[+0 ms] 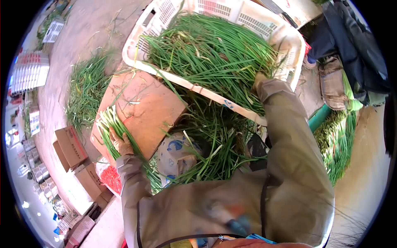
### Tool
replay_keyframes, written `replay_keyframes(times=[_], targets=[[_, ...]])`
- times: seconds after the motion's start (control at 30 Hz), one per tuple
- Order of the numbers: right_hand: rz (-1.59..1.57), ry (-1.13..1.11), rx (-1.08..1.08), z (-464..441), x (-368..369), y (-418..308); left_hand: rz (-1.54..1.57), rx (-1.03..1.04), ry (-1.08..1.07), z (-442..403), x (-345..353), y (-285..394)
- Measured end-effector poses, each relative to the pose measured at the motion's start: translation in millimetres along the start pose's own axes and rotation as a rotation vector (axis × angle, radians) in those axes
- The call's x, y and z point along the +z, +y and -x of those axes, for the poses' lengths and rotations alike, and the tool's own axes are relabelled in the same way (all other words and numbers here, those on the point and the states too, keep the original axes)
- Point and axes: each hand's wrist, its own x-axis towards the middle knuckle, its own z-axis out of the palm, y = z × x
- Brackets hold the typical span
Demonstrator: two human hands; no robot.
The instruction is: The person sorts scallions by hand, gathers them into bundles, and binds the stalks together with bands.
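Note:
My left hand (120, 142) is wrapped round a bunch of green stalks with white ends (109, 120), at the left edge of a brown board (142, 103). Far to the right, my right hand (259, 81) reaches into the long green leaves (215, 53) heaped in a white plastic crate (198, 89). Its fingers are mostly hidden by the leaves and the sleeve. More loose green leaves (219, 153) lie over my lap, below the crate.
Loose greens (87, 87) lie on the floor at the left, above cardboard boxes (72, 146) and red strips (111, 178). At the right, a person in dark clothes (351, 45) is beside stacked green bundles (337, 140).

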Motion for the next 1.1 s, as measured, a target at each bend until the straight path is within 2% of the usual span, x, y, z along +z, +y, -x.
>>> replay_keyframes(times=[0.1, 0.17, 0.27, 0.33, 0.43, 0.57, 0.7, 0.77, 0.87, 0.9, 1.0, 1.03, 1.07, 1.1], targets=[[0.012, -0.019, 0.008, -0.7, 7.5, -4.5, 0.009, 0.000, 0.018, -0.6, 3.5, -2.9], [0.028, -0.023, 0.016, -0.8, 11.6, -8.3, 0.002, 0.072, 0.052, 0.3, 4.4, -3.0], [0.037, -0.024, 0.037, -1.2, 20.2, -13.1, 0.032, 0.048, 0.057, 1.1, 4.6, -2.7], [0.025, 0.014, 0.051, 13.3, 14.2, -19.6, 0.011, -0.022, 0.029, 0.8, 7.1, -4.5], [-0.063, 0.138, 0.078, 16.3, 15.7, -18.7, 0.024, -0.002, 0.044, 0.8, 6.5, -2.2], [0.220, -0.029, 0.028, 30.0, -12.7, -30.9, 0.039, -0.010, 0.052, 1.0, 6.0, -1.8], [-0.045, 0.324, 0.048, 111.6, -93.9, -28.6, 0.045, -0.012, 0.035, 1.3, 5.9, -4.7], [0.032, 0.591, 0.051, 143.2, -119.9, -21.2, 0.083, -0.014, 0.034, 0.6, 4.0, -7.6], [0.193, 0.628, 0.016, 187.6, -159.0, 2.8, 0.300, 0.100, -0.015, -5.7, 2.0, -25.4], [0.229, 0.615, -0.024, 220.2, -172.2, 11.5, 0.397, 0.063, -0.092, -7.5, -13.7, -18.4], [0.101, 0.583, 0.022, 289.0, -180.0, 36.4, 0.327, 0.114, -0.052, -6.0, -54.5, -3.7], [0.097, 0.595, 0.038, 287.1, -174.0, 57.1, 0.457, 0.124, 0.070, -4.4, -60.4, -6.4], [0.026, 0.601, -0.105, 280.9, -168.8, 83.1, 0.588, 0.134, 0.195, -5.4, -65.1, -4.9], [-0.040, 0.606, -0.253, 283.7, -166.5, 99.0, 0.600, 0.146, 0.205, -5.8, -72.7, 0.0]])
